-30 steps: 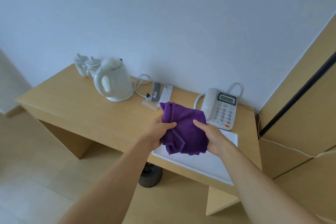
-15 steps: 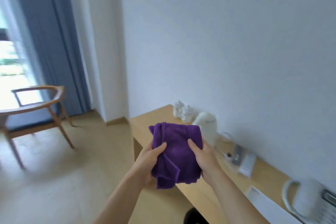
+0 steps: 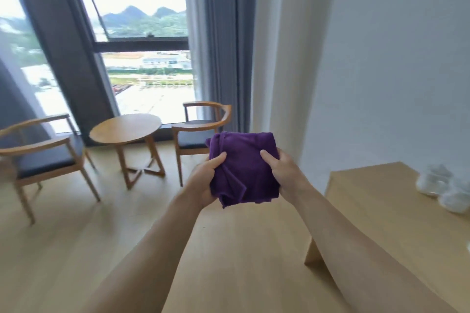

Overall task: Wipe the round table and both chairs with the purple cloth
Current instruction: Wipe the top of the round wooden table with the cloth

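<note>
- Chairs and table wait by the window, none of them touched by the cloth yet: the left chair (image 3: 43, 157) stands nearest the left edge, its dark seat facing the round table (image 3: 126, 126).
- Round table next — its bare wooden top sits between the two seats, on a crossed base, well apart from the hands.
- Right chair (image 3: 197, 132) stands just beyond the table, before the grey curtain (image 3: 218, 33); its curved armrest is partly hidden behind the bundle.
- Left hand (image 3: 207, 176) grips the left side of the purple cloth (image 3: 244, 170), thumb on top and fingers curled under it.
- Purple cloth itself is held up in the air, bunched and loosely folded, a flap hanging from its lower edge.
- Right hand (image 3: 281, 170) holds the right side the same way, thumb pressed over the top, fingers wrapped behind.
- Wooden desk (image 3: 376, 201) runs along the right wall with blurred white cups (image 3: 442, 185) on it — not part of the job.
- Step in hand, as I judge it, is carrying the cloth over to the furniture. To do it well, refold the bundle into a flat pad before reaching the table, so that a broad clean face meets the wood, and tuck in the hanging flap so it cannot drag.
- Starting at the table top and then taking each chair's armrests and seat looks sensible.
</note>
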A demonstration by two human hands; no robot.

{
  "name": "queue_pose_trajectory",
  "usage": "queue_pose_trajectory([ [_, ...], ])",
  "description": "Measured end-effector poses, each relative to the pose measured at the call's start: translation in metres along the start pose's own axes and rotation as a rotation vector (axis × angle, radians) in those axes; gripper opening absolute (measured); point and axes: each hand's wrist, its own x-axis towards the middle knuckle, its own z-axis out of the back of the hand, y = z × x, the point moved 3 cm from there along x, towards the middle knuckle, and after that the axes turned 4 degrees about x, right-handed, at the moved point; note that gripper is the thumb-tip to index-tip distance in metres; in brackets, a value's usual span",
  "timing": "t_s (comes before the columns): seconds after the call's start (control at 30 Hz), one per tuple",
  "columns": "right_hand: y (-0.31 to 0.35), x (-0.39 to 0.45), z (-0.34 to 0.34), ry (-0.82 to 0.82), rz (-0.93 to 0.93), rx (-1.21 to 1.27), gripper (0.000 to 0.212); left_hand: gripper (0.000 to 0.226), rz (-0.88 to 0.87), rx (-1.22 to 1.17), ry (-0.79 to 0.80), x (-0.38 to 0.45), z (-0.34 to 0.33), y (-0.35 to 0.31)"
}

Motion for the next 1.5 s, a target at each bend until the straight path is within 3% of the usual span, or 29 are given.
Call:
queue_pose_trajectory([
  [0.13,-0.017,0.056,-0.069,0.131,-0.038,-0.027,0.011,0.033,-0.04,-0.119,-0.076,0.028,0.066,-0.025],
  [0.37,-0.041,0.176,-0.171,0.317,-0.072,-0.009,0.012,0.031,-0.142,-0.155,-0.221,0.1,0.15,-0.074],
  [0.8,-0.047,0.39,-0.355,0.602,-0.19,-0.026,0.035,0.037,-0.222,-0.268,-0.405,0.251,0.298,-0.178],
  [1.5,-0.156,0.683,-0.648,0.512,-0.289,-0.096,0.017,0.039,-0.087,-0.43,-0.36,0.549,0.628,-0.299],
])
